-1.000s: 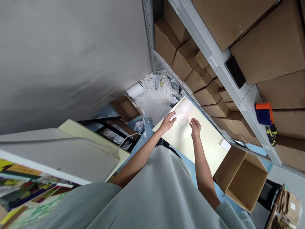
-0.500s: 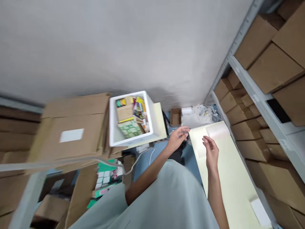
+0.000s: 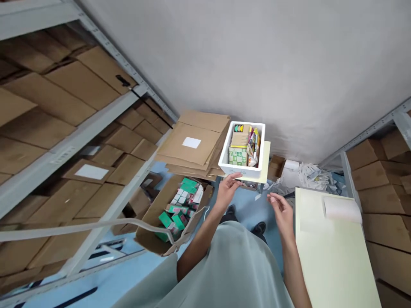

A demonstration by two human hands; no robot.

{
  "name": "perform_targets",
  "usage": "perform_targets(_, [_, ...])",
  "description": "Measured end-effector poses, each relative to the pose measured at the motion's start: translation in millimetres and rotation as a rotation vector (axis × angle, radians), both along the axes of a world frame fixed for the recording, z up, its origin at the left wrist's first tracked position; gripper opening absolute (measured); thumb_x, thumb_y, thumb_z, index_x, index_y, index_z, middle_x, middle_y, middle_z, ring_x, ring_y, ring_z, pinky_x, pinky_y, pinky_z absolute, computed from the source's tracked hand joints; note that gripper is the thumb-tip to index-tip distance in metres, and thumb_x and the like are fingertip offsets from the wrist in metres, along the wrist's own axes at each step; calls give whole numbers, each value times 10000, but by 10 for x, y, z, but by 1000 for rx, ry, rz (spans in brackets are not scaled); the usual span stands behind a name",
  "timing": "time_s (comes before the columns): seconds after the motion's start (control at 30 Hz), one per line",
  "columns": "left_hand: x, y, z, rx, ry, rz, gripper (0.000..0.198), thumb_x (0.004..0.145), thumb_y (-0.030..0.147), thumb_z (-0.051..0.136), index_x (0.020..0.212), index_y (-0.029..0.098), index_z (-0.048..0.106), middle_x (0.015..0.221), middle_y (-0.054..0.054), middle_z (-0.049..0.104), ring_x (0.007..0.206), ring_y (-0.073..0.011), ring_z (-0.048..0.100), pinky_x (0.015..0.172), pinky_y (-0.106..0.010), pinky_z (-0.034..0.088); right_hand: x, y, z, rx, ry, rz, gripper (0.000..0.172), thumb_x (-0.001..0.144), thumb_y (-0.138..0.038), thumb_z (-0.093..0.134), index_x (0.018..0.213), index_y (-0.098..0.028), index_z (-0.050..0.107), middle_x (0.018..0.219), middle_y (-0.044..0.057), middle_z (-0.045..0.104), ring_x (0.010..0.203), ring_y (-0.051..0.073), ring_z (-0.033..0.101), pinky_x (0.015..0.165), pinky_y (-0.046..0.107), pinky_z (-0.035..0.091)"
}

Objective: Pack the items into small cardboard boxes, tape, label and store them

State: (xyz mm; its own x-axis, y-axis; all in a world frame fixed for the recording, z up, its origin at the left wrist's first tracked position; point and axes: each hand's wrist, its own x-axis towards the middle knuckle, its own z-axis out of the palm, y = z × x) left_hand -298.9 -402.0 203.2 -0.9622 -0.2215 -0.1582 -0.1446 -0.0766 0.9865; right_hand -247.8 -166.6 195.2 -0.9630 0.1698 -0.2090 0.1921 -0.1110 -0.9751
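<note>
White and set near the front edge of the bench (image 3: 266, 159), the foam box (image 3: 241, 171) could tip if our left hand (image 3: 225, 193), fingers loosely parted and seemingly empty like those of our right hand (image 3: 282, 214), catches its rim.

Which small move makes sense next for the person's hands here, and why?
Probably bring the left hand to the near side of the white box: in this view its fingertips appear right by that side, though contact is hard to tell. Nothing shows in its grasp, while the right hand is farther from the box, nearer the pale table.
</note>
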Motion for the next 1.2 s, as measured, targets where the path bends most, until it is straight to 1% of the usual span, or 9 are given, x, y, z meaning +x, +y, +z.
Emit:
perform_targets(0.1, [83,-400,-69,29,16,75,380,797,315,790,1169,237,777,1243,-92,807,915,-217,764,965,-418,602,-174,-391,38,23,14,113,402,870,-623,801,1056,-268,829,1084,111,852,1021,329,810,980,511,645])
perform_targets(0.2, [140,-896,-194,63,21,143,384,796,325,785,1168,230,783,1237,-90,811,894,-206,756,941,-393,597,-376,-921,78,39,33,231,404,879,-618,797,1064,-260,821,1071,104,850,1001,317,810,975,493,640])
perform_targets(0.37, [101,-1923,-584,199,1,308,434,769,332,801,1184,209,777,1253,-105,804,939,-213,762,981,-389,581,-688,-1990,45,68,68,447,401,918,-599,774,1106,-247,800,1112,98,839,1015,287,799,1002,460,623])
perform_targets(0.5, [-96,-2694,-1014,338,-33,434,461,756,340,824,1192,211,748,1312,-117,766,1139,-245,743,1060,-399,558,-966,-2800,-227,134,61,579,426,901,-596,772,1126,-235,778,1100,90,833,1009,271,785,977,434,621])
perform_targets(0.6, [-349,-3103,-1276,428,-100,493,441,767,298,830,1188,237,711,1366,-111,731,1257,-242,704,1139,-417,524,-1211,-3297,-548,196,-1,576,485,826,-619,801,1116,-233,751,1063,79,826,984,263,776,874,396,627])
perform_targets(0.73, [-722,-3388,-1468,511,-157,511,380,788,240,822,1146,242,693,1312,-108,755,1296,-239,688,1172,-427,502,-1504,-3769,-928,248,-134,467,552,716,-625,850,1075,-234,697,963,54,807,911,255,765,755,354,607])
perform_targets(0.87, [-940,-3461,-1537,582,-180,529,346,751,213,830,1069,216,694,1170,-101,794,1258,-260,704,1191,-455,474,-1638,-4016,-1124,224,-291,403,522,663,-594,899,964,-230,677,812,28,785,788,243,759,711,337,583])
perform_targets(1.07, [-926,-3468,-1534,705,-172,538,376,658,180,889,989,207,713,1108,-91,807,1203,-255,726,1179,-423,469,-1647,-4136,-1191,94,-366,387,490,652,-580,925,891,-224,688,944,91,842,869,243,805,844,360,633])
perform_targets(1.2, [-888,-3528,-1459,801,-161,514,348,654,214,938,934,216,732,1034,-70,816,1153,-244,742,1143,-398,502,-1689,-4201,-1121,79,-332,329,437,650,-548,925,822,-247,659,906,55,835,891,237,807,904,372,634])
